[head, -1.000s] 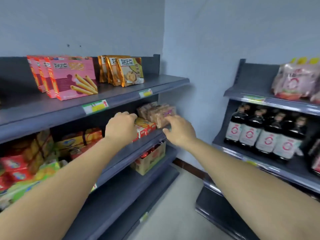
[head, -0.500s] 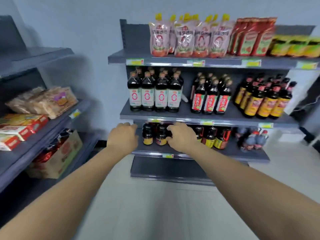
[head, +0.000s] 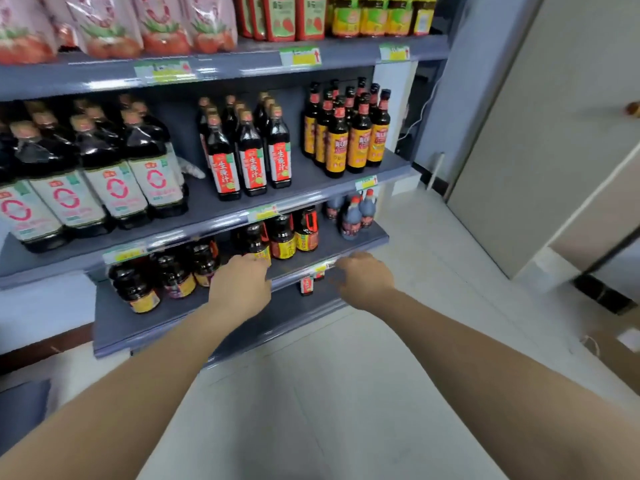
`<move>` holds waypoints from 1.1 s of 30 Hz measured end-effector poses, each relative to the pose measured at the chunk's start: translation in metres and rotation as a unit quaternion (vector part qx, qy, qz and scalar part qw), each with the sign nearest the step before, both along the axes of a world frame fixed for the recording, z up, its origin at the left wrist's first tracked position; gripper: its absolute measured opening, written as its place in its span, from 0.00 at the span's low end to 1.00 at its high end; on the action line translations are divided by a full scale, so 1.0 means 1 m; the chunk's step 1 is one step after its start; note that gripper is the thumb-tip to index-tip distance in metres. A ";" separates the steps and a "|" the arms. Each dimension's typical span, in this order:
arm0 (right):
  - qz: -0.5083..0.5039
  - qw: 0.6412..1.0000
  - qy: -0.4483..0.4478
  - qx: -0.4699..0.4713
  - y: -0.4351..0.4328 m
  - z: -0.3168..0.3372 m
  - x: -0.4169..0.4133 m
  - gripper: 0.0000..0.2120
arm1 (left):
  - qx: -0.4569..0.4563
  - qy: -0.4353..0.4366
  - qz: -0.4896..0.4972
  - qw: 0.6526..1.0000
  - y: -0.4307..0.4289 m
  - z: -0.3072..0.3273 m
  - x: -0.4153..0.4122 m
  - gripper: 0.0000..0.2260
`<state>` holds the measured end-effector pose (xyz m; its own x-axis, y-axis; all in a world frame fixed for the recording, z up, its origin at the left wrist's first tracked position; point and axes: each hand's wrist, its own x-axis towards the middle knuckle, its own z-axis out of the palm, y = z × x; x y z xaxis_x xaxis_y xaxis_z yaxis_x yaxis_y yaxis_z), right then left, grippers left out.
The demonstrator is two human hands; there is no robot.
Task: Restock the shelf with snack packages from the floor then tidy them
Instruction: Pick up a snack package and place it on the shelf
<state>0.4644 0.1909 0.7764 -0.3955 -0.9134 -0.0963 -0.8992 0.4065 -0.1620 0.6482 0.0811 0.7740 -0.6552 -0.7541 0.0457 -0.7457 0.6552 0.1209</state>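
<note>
Both my arms reach forward over the pale floor. My left hand (head: 239, 288) hangs with loosely curled fingers and holds nothing, in front of the low shelf (head: 145, 323) of a grey rack. My right hand (head: 363, 280) is likewise empty, fingers loosely curled, near that rack's right end. No snack package lies on the floor within sight. The snack shelf is out of view. Red-and-pink pouches (head: 166, 26) stand on the rack's top shelf.
The rack holds dark sauce bottles (head: 249, 157) on its middle shelves and squat jars (head: 173, 275) lower down. A pale door or panel (head: 540, 140) stands at the right. A cardboard box corner (head: 620, 351) shows at the right edge. Pale floor (head: 329, 393) spreads below my arms.
My view has swung right, away from the snack shelf to the sauce rack and the door. Both hands stayed out in front, empty.
</note>
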 end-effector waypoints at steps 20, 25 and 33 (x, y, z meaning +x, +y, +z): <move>-0.209 0.970 -0.088 0.086 0.058 -0.120 -0.308 0.19 | 0.134 -0.068 -0.146 0.978 0.015 -0.136 -0.356 0.11; -0.254 0.953 -0.115 0.121 0.056 -0.164 -0.371 0.18 | 0.145 -0.106 -0.176 0.968 0.004 -0.171 -0.428 0.09; -0.304 0.925 -0.168 0.151 0.018 -0.240 -0.466 0.18 | 0.171 -0.137 -0.210 0.953 -0.041 -0.251 -0.544 0.09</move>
<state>-0.0013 0.2088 0.5365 -0.7295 -0.4421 -0.5218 -0.4083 0.8936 -0.1863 0.1041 0.0398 0.5230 -0.8545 -0.3622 -0.3725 -0.4603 0.8602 0.2195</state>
